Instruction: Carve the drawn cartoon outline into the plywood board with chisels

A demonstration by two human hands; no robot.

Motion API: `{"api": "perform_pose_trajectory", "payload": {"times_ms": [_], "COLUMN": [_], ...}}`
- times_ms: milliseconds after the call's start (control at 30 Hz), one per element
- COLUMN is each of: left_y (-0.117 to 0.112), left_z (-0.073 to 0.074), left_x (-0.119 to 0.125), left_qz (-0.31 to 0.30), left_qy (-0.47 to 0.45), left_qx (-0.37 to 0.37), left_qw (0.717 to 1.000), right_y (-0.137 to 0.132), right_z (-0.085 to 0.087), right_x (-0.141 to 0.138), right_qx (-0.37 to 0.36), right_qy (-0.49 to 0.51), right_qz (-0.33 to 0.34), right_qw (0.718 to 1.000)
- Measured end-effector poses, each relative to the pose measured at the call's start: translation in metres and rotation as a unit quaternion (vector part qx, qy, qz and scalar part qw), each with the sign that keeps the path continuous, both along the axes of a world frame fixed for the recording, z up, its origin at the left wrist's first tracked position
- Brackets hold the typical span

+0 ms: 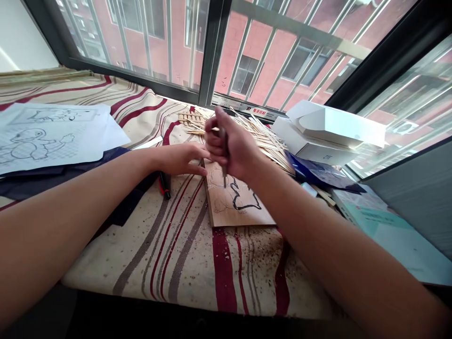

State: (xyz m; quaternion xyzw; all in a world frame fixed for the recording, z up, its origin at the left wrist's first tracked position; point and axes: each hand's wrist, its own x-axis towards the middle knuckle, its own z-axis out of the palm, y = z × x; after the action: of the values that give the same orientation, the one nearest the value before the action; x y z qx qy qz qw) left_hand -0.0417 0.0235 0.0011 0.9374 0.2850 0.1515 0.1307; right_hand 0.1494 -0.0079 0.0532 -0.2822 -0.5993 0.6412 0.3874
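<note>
My right hand (pixel 228 143) is closed in a fist around a slim carving tool (pixel 224 174), its thin shaft pointing down. The tip meets or hovers just over a wooden board (pixel 226 217); I cannot tell which. Faint pencil outlines and a thick dark carved-looking line (pixel 247 206) mark the board's face. At the board's upper left edge lies my left hand (pixel 183 159), fingers and thumb apart, some fingertips hidden behind the right hand. A black and red pen (pixel 164 186) rests on the cloth below my left wrist.
Crumbs are scattered over the striped cloth (pixel 197 278). Drawings on paper (pixel 52 136) lie at left on dark fabric. Thin wooden sticks (pixel 264 141) are heaped behind the board. A white box (pixel 325 132) and a pale green book (pixel 391 230) are at right, beside the window.
</note>
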Motion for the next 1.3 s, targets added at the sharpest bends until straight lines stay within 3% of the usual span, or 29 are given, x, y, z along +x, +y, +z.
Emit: {"api": "perform_pose_trajectory", "payload": {"times_ms": [100, 300, 500, 700, 867, 1067, 1200, 1300], "left_y": [0.005, 0.01, 0.004, 0.004, 0.003, 0.001, 0.001, 0.0], "left_z": [-0.01, -0.014, -0.005, -0.007, -0.007, -0.005, -0.005, -0.004], "left_x": [0.001, 0.006, 0.004, 0.004, 0.006, 0.006, 0.005, 0.006], "left_qz": [0.009, -0.027, -0.019, -0.021, -0.037, -0.011, 0.021, 0.014], "left_qy": [-0.035, -0.019, 0.05, 0.052, 0.033, 0.063, 0.087, 0.071], "left_qx": [-0.033, 0.008, -0.005, -0.009, -0.015, -0.005, -0.029, -0.045], "left_qw": [0.999, 0.999, 0.999, 0.998, 0.999, 0.998, 0.996, 0.996], "right_y": [0.011, 0.013, 0.013, 0.011, 0.011, 0.016, 0.015, 0.013], "right_z": [-0.018, -0.036, -0.029, -0.028, -0.028, -0.019, -0.018, -0.022], "right_x": [-0.027, -0.028, -0.029, -0.026, -0.026, -0.017, -0.015, -0.02], "right_qx": [-0.069, -0.058, -0.049, -0.061, -0.108, -0.177, -0.154, -0.134], "right_qy": [0.057, 0.083, 0.078, 0.091, 0.108, 0.091, 0.094, 0.097], "right_qz": [-0.004, -0.059, -0.077, -0.065, -0.074, -0.019, 0.024, 0.005], "right_qw": [0.996, 0.993, 0.993, 0.992, 0.985, 0.98, 0.983, 0.986]}}
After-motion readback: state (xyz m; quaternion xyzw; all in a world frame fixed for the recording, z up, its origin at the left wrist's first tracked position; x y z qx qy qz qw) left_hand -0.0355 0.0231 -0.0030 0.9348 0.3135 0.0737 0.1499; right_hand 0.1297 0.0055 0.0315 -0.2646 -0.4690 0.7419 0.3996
